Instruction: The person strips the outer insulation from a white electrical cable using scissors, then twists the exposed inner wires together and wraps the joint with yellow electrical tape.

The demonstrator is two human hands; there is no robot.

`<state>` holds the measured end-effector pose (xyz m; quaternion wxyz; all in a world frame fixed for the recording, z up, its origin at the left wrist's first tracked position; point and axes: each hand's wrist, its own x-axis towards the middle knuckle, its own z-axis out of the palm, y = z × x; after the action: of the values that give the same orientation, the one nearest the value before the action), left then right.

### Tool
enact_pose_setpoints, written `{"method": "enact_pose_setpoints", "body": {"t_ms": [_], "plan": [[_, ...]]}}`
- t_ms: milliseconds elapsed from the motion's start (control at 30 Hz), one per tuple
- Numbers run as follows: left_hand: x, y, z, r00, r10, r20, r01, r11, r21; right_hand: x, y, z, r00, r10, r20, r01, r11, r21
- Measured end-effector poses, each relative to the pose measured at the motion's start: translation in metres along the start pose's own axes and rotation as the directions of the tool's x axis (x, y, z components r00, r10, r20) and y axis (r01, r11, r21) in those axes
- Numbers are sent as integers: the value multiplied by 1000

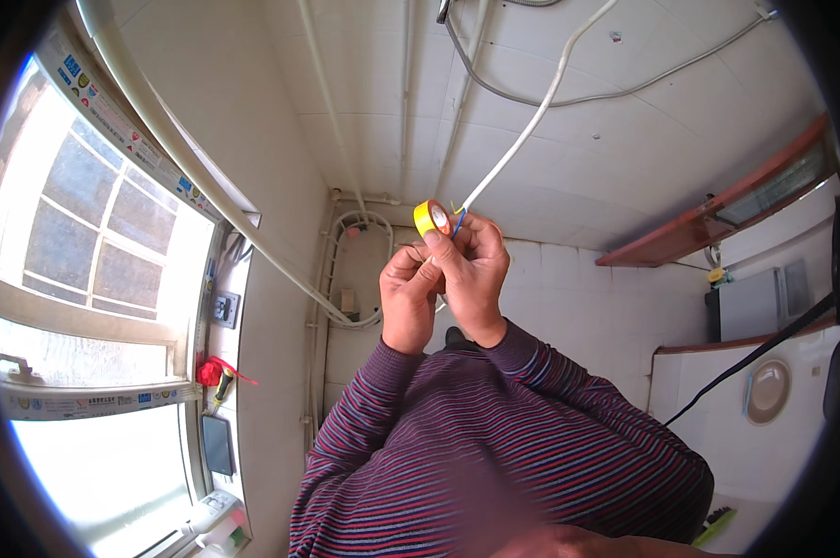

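A white cable [536,116] slants down to my hands, with a blue wire [458,221] and a short yellowish one showing at its lower end. My right hand [473,279] is closed around this end, its thumb against a roll of yellow electrical tape [424,219]. The roll sits on edge just above the thumb tip. Close beside it, my left hand [408,299] is closed in a pinch, its fingertips meeting the right thumb. What lies between the left fingertips is mostly hidden. A bit of something white shows below, between the hands.
At left, a window sill holds a screwdriver [223,383], a red item [208,372], a dark phone-like slab [217,445] and a bottle [217,521]. Pipes run along the walls. A red-framed cabinet [718,200] juts out at right, above a counter with a bowl [769,391].
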<state>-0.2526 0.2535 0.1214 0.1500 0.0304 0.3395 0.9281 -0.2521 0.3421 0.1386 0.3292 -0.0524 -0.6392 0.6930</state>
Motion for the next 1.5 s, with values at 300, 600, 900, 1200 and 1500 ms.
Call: {"method": "enact_pose_setpoints", "body": {"t_ms": [300,600,900,1200,1500], "plan": [[13,25,-9,999,-44,-22,45,996,82,50,-8,-48,702,37,711,285,901,-328],[21,49,-11,996,-85,10,72,899,431,53,-3,-56,734,-46,677,272,934,-231],[33,40,-24,965,197,173,-262,690,675,37,-19,-58,783,147,604,-124,989,-80],[23,-7,-11,986,166,-16,-159,965,210,14,-18,-19,929,127,348,-146,989,28],[15,-11,-15,996,91,-19,-85,974,212,27,22,-12,945,238,223,-259,963,69]]}}
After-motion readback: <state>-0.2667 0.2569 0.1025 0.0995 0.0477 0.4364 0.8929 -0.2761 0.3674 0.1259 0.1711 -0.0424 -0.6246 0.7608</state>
